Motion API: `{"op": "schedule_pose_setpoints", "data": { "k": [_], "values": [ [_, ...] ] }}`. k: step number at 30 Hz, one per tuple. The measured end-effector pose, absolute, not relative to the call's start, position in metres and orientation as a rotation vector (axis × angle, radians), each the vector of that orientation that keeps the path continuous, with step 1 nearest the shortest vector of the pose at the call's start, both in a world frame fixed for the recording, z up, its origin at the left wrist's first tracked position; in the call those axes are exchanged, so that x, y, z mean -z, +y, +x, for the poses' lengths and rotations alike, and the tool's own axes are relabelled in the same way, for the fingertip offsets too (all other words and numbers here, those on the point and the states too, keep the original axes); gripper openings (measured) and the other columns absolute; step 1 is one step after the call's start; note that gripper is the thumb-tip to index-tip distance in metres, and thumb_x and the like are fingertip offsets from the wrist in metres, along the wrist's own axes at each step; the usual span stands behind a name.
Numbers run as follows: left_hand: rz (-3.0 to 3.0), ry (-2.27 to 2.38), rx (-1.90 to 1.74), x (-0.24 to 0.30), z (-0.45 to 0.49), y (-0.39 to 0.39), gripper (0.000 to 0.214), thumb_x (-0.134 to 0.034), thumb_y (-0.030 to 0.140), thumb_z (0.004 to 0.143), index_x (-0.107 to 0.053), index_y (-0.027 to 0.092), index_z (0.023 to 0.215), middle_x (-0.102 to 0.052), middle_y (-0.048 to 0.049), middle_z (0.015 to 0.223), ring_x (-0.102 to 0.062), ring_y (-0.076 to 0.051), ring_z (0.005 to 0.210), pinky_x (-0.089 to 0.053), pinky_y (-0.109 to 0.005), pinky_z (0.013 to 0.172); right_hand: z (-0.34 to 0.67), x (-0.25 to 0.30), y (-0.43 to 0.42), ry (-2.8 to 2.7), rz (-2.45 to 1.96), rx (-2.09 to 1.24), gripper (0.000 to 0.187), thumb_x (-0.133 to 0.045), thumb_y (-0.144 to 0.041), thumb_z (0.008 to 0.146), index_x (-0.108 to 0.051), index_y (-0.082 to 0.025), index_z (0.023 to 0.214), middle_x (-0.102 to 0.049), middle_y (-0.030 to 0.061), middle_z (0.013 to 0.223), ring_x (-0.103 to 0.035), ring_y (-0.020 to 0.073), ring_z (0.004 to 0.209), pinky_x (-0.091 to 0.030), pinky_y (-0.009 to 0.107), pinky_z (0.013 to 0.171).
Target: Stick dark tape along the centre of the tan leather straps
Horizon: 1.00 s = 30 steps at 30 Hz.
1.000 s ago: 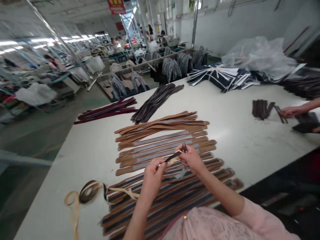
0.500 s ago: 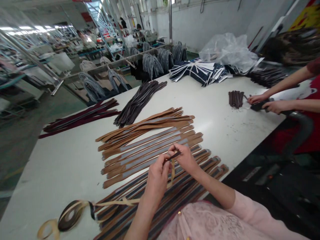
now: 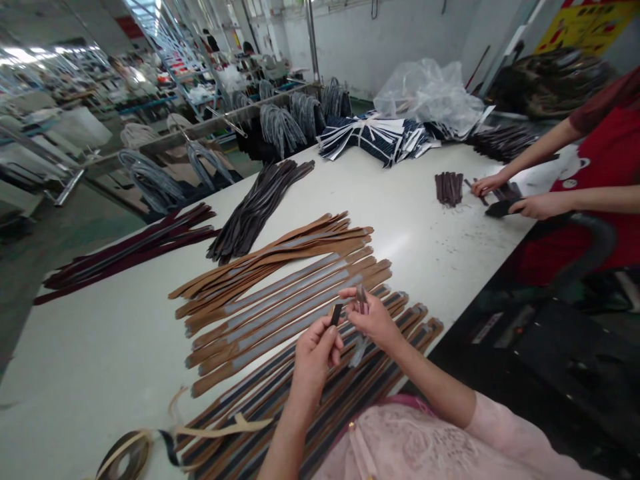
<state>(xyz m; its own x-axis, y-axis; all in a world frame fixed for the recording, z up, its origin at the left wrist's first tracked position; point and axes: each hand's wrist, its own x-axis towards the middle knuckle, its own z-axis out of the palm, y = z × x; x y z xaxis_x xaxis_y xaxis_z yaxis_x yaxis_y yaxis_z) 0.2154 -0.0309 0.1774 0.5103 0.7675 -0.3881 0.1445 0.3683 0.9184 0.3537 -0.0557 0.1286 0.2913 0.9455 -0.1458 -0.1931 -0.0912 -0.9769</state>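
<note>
Between the fingers of my left hand [image 3: 317,347] is the end of a black tape [image 3: 337,314], standing up with a tan edge beside it. My right hand [image 3: 375,321], just to the right, is closed around a thin greyish piece [image 3: 361,297] that is too blurred to name. Below both hands lie brown strips with dark bands [image 3: 270,387], side by side on the white table [image 3: 90,360]. Beyond them are brown strips with grey bands [image 3: 280,307]. At the lower left sits a tape roll [image 3: 125,457], its pale backing [image 3: 225,430] trailing over the strips.
A brown strip bundle [image 3: 270,250], a dark bundle [image 3: 260,210] and a maroon bundle [image 3: 130,253] lie farther back. Navy and white pieces [image 3: 375,140] and clear plastic [image 3: 430,97] are at the far edge. A co-worker's hands [image 3: 530,203] work at the right beside short dark strips [image 3: 449,189].
The view has shifted right. My hands, close together before, are slightly apart. The black tape end now points up from my left hand, and a greyish piece shows in my right.
</note>
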Motion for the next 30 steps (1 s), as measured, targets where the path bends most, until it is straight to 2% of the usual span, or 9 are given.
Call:
{"op": "schedule_pose_setpoints", "data": {
  "k": [3,9,12,15,16,18,21,27,30],
  "values": [
    [1.224,1.042,-0.528,-0.173,0.217,-0.034,0.026,-0.048,0.039,0.078,-0.054,0.016,0.089,-0.046,0.0059,0.052,-0.034,-0.003,0.035,-0.023,-0.017,0.036,0.366,-0.144,-0.065,-0.845,-1.356,-1.035,0.031,-0.054,-0.025,0.069,-0.054,-0.017,0.099,-0.05,-0.0017,0.072,-0.039,0.0053,0.051,-0.034,0.019,0.048],
    [1.609,1.075,-0.492,-0.171,0.222,-0.037,0.024,-0.043,0.036,0.081,-0.058,0.018,0.09,-0.048,0.0027,0.059,-0.047,-0.009,0.049,-0.036,-0.021,0.048,0.374,-0.174,-0.071,-1.138,-1.402,-0.883,0.011,-0.059,-0.025,0.069,-0.058,-0.016,0.074,-0.048,-0.0016,0.069,-0.041,0.0074,0.058,-0.034,0.02,0.053],
    [1.894,1.057,-0.596,-0.173,0.22,-0.037,0.019,-0.047,0.03,0.08,-0.061,0.018,0.078,-0.055,-0.0074,0.096,-0.054,-0.015,0.08,-0.041,-0.026,0.07,0.373,-0.177,-0.075,-1.209,-1.416,-0.853,0.011,-0.053,-0.022,0.073,-0.054,-0.016,0.064,-0.045,-0.002,0.063,-0.04,0.0076,0.058,-0.032,0.02,0.052],
    [1.885,0.985,-0.564,-0.173,0.219,-0.038,0.022,-0.05,0.028,0.078,-0.057,0.015,0.062,-0.039,-0.0099,0.129,-0.055,-0.014,0.082,-0.041,-0.027,0.072,0.372,-0.169,-0.082,-1.2,-1.431,-0.885,0.011,-0.053,-0.021,0.074,-0.053,-0.016,0.064,-0.045,-0.0026,0.062,-0.041,0.0079,0.059,-0.032,0.02,0.054],
    [1.806,0.932,-0.494,-0.172,0.22,-0.039,0.024,-0.05,0.029,0.078,-0.056,0.014,0.06,-0.043,-0.0105,0.126,-0.055,-0.012,0.074,-0.041,-0.026,0.067,0.372,-0.164,-0.084,-1.183,-1.44,-0.906,0.011,-0.052,-0.021,0.074,-0.052,-0.016,0.064,-0.045,-0.0026,0.062,-0.042,0.0081,0.059,-0.032,0.02,0.054],
    [1.583,0.832,-0.35,-0.165,0.222,-0.04,0.024,-0.049,0.032,0.079,-0.056,0.015,0.064,-0.06,-0.01,0.098,-0.053,-0.01,0.06,-0.041,-0.024,0.057,0.373,-0.152,-0.089,-1.121,-1.467,-0.939,0.011,-0.052,-0.022,0.074,-0.052,-0.016,0.064,-0.045,-0.0027,0.063,-0.042,0.0084,0.06,-0.033,0.02,0.055],
    [1.319,0.817,-0.212,-0.146,0.225,-0.04,0.025,-0.048,0.037,0.078,-0.056,0.015,0.071,-0.058,-0.0022,0.056,-0.048,-0.01,0.047,-0.038,-0.022,0.048,0.38,-0.132,-0.093,-0.996,-1.534,-0.931,0.011,-0.052,-0.024,0.074,-0.051,-0.016,0.066,-0.045,-0.0029,0.063,-0.042,0.0086,0.06,-0.034,0.021,0.057],
    [1.367,1.087,-0.053,-0.114,0.193,-0.007,0.028,-0.054,0.041,0.073,-0.055,0.015,0.063,-0.049,0.0038,0.042,-0.036,-0.005,0.038,-0.026,-0.017,0.039,0.427,-0.081,-0.08,-0.736,-1.733,-0.812,0.018,-0.052,-0.033,0.07,-0.051,-0.016,0.066,-0.043,-0.0037,0.056,-0.037,0.0082,0.052,-0.031,0.021,0.051],
    [1.307,1.182,0.02,-0.109,0.165,0.027,0.032,-0.056,0.045,0.068,-0.056,0.014,0.061,-0.049,0.0035,0.041,-0.038,-0.006,0.038,-0.026,-0.017,0.039,0.46,-0.049,-0.062,-0.563,-1.796,-0.756,0.022,-0.054,-0.037,0.066,-0.051,-0.015,0.062,-0.039,-0.0048,0.05,-0.033,0.0071,0.046,-0.027,0.021,0.045]
  ]
}}
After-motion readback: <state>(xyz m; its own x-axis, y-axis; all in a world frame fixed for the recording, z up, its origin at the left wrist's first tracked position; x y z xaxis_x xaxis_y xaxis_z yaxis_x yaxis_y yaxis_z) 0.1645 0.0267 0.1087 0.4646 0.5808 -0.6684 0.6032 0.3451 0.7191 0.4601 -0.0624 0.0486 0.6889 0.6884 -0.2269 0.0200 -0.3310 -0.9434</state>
